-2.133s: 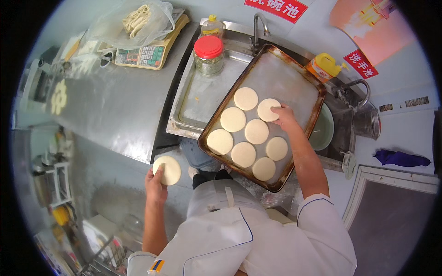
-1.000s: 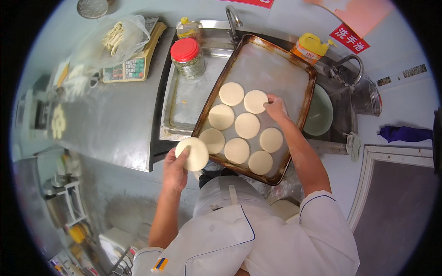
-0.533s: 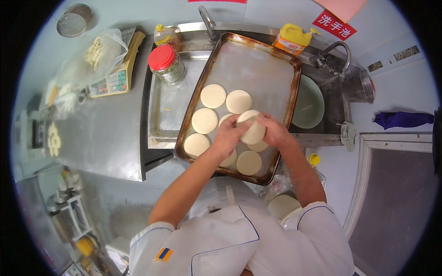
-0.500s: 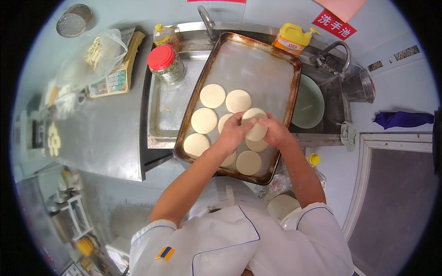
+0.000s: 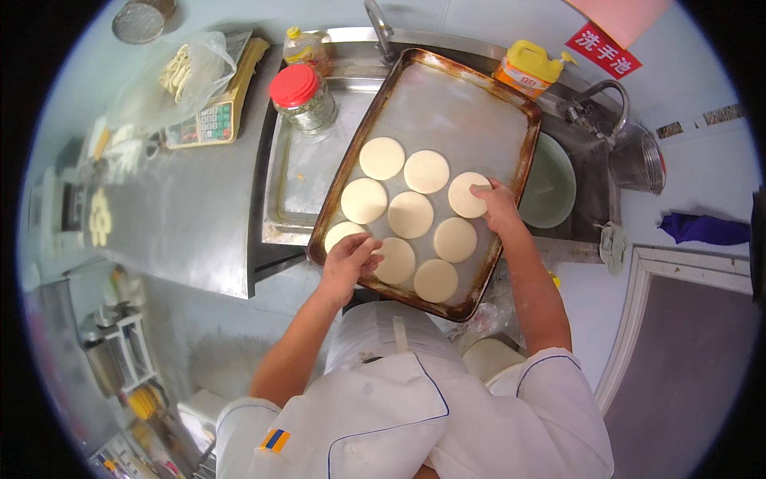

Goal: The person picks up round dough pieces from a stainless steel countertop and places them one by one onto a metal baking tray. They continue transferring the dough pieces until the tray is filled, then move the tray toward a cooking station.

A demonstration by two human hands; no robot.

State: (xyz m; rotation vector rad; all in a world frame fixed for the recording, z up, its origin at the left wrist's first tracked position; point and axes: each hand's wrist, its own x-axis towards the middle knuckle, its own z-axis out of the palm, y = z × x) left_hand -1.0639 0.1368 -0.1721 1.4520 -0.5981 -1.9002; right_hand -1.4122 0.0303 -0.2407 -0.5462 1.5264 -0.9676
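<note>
Parted from where they met over a single pale disc half a second ago, the two hands now work on opposite sides of the baking tray [image 5: 463, 96]. The right hand [image 5: 503, 209] has shifted toward the tray's right edge with the disc [image 5: 464, 196], while the left hand [image 5: 347, 267] has drawn back to the near left corner. A right thumb lies on the disc's upper face; whether the fingers close beneath its rim cannot be told. Left fingers curl loosely, with a gap between thumb and forefinger and nothing seen between them.

Nine flat discs in all, round and so without a long axis, lie toward the tray's near end. The tray's own long axis runs away from the person, its far end leaning right. Left of the tray stands a red-lidded jar [image 5: 306, 104]; farther left, a scale [image 5: 209, 124] with keys too small to read sits on the worktop [image 5: 207, 207]. Just beyond the tray's far right corner, a yellow pump bottle [image 5: 527, 70] bears a printed orange-and-white label. Past it, a red sign [image 5: 604, 50] carries bold white characters on the wall.
</note>
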